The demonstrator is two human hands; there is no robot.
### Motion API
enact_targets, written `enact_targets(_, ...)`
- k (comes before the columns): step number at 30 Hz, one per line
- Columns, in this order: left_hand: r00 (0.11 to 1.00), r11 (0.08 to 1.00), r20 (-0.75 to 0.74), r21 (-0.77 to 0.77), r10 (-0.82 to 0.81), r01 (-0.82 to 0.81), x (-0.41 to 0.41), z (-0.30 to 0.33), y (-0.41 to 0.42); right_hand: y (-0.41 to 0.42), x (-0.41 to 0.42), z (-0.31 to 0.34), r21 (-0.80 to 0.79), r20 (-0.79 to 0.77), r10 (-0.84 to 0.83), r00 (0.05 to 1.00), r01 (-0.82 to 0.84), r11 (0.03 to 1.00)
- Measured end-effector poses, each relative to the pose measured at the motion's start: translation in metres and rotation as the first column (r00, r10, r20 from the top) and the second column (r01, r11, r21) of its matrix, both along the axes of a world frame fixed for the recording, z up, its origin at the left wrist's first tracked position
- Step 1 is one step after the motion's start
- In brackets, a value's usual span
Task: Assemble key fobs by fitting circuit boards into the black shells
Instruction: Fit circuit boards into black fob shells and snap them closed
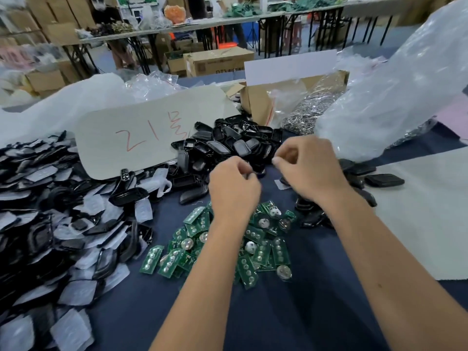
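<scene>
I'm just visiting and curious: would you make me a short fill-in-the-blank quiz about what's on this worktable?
1. The pile of circuit boards under the forearms is coloured ____.
2. The heap of shells beyond both hands is coloured ____.
3. The writing on the pale sheet is coloured ____.
4. The cloth on the table is dark ____.

Missing words: green; black; red; blue

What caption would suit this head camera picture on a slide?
Two hands, left and right, raised with curled fingers above green circuit boards, black shells heaped behind.
</scene>
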State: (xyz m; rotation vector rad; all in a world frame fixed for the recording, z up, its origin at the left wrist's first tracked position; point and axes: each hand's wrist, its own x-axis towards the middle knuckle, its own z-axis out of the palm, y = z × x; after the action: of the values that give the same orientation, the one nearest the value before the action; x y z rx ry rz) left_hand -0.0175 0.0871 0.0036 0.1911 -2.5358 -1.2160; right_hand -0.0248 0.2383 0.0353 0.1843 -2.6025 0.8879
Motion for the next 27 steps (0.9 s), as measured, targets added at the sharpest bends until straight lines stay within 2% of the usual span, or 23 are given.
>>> enact_targets(3, 0.983, 0.959, 0.086, -0.249, 0.160, -0.135, 0.001, -0.003, -0.053, -0.038, -0.004, -0.007, 0.118, 0.215, 0.223, 0.951, -0.252, 0.960)
enact_targets(5, 0.973, 0.935, 0.161, -0.338, 0.166, -0.104, 0.003, -0.009, -0.081, -0.058, -0.008, -0.015, 0.191, 0.301, 0.266, 0.916, -0.332, 0.924)
enact_targets(10, 0.983, 0.963, 0.143, -0.258, 0.117, -0.077, 0.010, -0.020, -0.115, -0.093, -0.020, -0.040, 0.328, 0.289, 0.200, 0.936, -0.293, 0.898)
enact_targets(12, 0.991, 0.966, 0.038, -0.230, 0.128, -0.116, 0.014, -0.022, -0.116, -0.098, -0.026, -0.042, 0.345, 0.267, 0.194, 0.944, -0.281, 0.896)
enact_targets(14, 0.982, 0.982, -0.119, -0.106, 0.144, -0.156, 0.021, -0.023, -0.113, -0.100, -0.029, -0.040, 0.357, 0.218, 0.179, 0.959, -0.249, 0.900)
enact_targets(16, 0.969, 0.986, -0.189, 0.080, 0.160, -0.147, 0.026, -0.023, -0.111, -0.100, -0.030, -0.040, 0.261, 0.185, 0.179, 0.966, -0.224, 0.939)
enact_targets(19, 0.990, 0.934, -0.107, 0.354, 0.088, -0.045, 0.028, -0.023, -0.106, -0.105, -0.026, -0.040, -0.058, 0.163, 0.285, 0.945, -0.279, 0.959)
enact_targets(20, 0.997, 0.912, -0.080, 0.409, 0.011, 0.022, 0.028, -0.022, -0.104, -0.107, -0.024, -0.040, -0.215, 0.158, 0.337, 0.928, -0.301, 0.929)
enact_targets(21, 0.995, 0.897, -0.071, 0.433, -0.070, 0.095, 0.027, -0.023, -0.103, -0.110, -0.019, -0.039, -0.410, 0.175, 0.406, 0.897, -0.308, 0.858)
enact_targets(22, 0.989, 0.894, -0.074, 0.424, -0.127, 0.146, 0.026, -0.024, -0.103, -0.112, -0.016, -0.037, -0.574, 0.199, 0.468, 0.861, -0.285, 0.768)
enact_targets(23, 0.986, 0.906, -0.079, 0.390, -0.145, 0.165, 0.025, -0.026, -0.105, -0.113, -0.013, -0.036, -0.667, 0.215, 0.523, 0.825, -0.267, 0.696)
enact_targets(24, 0.987, 0.921, -0.088, 0.357, -0.136, 0.159, 0.023, -0.028, -0.108, -0.114, -0.013, -0.036, -0.671, 0.229, 0.546, 0.806, -0.275, 0.688)
enact_targets(25, 0.989, 0.926, -0.091, 0.349, -0.119, 0.143, 0.022, -0.028, -0.112, -0.113, -0.013, -0.037, -0.595, 0.234, 0.535, 0.812, -0.316, 0.739)
enact_targets(27, 0.991, 0.909, -0.089, 0.397, -0.097, 0.125, 0.020, -0.029, -0.118, -0.111, -0.015, -0.040, -0.285, 0.206, 0.465, 0.861, -0.401, 0.870)
